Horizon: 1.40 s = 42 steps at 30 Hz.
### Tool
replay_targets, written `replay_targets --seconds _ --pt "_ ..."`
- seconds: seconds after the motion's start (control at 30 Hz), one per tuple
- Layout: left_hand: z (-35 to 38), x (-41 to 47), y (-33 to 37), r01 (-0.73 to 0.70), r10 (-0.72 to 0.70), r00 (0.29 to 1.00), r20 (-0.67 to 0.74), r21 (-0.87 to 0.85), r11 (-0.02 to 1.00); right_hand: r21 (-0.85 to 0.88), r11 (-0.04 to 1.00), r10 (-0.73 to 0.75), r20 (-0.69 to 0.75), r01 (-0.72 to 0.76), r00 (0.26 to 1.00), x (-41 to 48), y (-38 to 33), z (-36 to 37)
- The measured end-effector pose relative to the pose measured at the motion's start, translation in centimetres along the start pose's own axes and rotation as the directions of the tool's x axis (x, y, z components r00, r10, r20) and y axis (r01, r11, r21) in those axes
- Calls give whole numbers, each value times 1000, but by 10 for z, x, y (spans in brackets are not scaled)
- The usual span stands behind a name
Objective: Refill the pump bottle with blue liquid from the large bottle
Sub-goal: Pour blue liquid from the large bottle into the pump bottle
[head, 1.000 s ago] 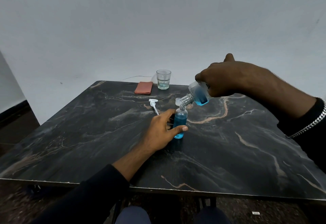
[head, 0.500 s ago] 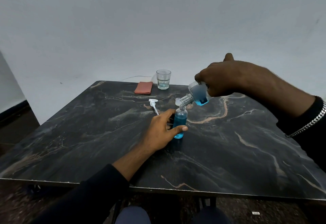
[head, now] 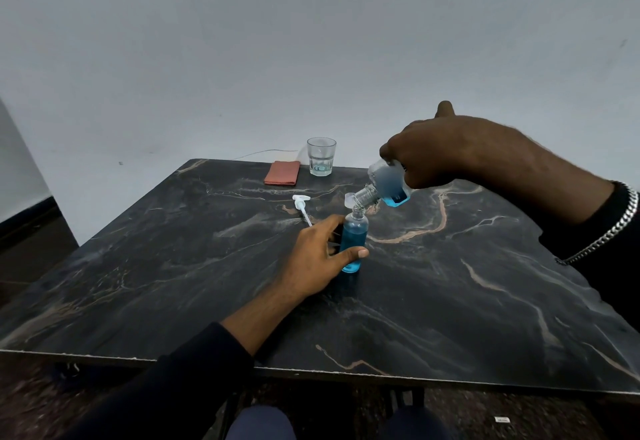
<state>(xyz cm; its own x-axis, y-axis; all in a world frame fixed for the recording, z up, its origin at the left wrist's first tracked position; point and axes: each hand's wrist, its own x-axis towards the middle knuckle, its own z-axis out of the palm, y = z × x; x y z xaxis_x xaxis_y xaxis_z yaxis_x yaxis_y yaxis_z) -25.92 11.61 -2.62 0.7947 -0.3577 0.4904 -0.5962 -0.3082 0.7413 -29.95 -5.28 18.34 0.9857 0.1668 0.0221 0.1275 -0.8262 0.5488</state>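
A small clear pump bottle [head: 353,235], mostly full of blue liquid and with its pump off, stands upright on the dark marble table [head: 173,283]. My left hand [head: 320,254] grips it low, thumb across its front. My right hand [head: 440,152] holds the large bottle [head: 388,185] tilted down to the left, its neck right at the small bottle's open mouth. A little blue liquid pools in the large bottle's lower side. Its flip cap hangs open beside the neck. The white pump head [head: 301,205] with its tube lies on the table behind my left hand.
A drinking glass [head: 321,161] with a little liquid stands near the table's far edge. Next to it on the left lies a folded reddish cloth [head: 282,173]. A thin wire runs along the wall behind them. My knees show below the near table edge.
Both hands and both bottles stay almost where they were. Any change in the liquid level is too small to tell.
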Motion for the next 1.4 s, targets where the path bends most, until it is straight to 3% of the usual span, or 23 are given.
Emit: replay_targets --seconds 0.43,0.9,1.07,1.17,1.3,1.4 --pt "0 0 0 -7 7 1000 -1 -11 1000 5 1000 7 9 -7 1000 -1 0 -1" --pt "0 0 -1 14 -14 1000 9 -23 1000 389 921 -16 37 1 999 -11 19 46" --pt "-1 1 -2 25 -26 1000 -9 -32 999 623 782 -21 -8 21 1000 -15 22 74" --pt "-4 2 -3 44 -47 998 -36 -70 997 700 714 48 -42 -5 998 -13 22 96" --pt "-11 4 -4 67 -77 993 -86 -110 992 920 391 92 -45 6 995 -8 15 128" --pt "-19 8 -6 66 -85 986 -144 -131 989 983 182 137 -49 24 989 -2 6 150"
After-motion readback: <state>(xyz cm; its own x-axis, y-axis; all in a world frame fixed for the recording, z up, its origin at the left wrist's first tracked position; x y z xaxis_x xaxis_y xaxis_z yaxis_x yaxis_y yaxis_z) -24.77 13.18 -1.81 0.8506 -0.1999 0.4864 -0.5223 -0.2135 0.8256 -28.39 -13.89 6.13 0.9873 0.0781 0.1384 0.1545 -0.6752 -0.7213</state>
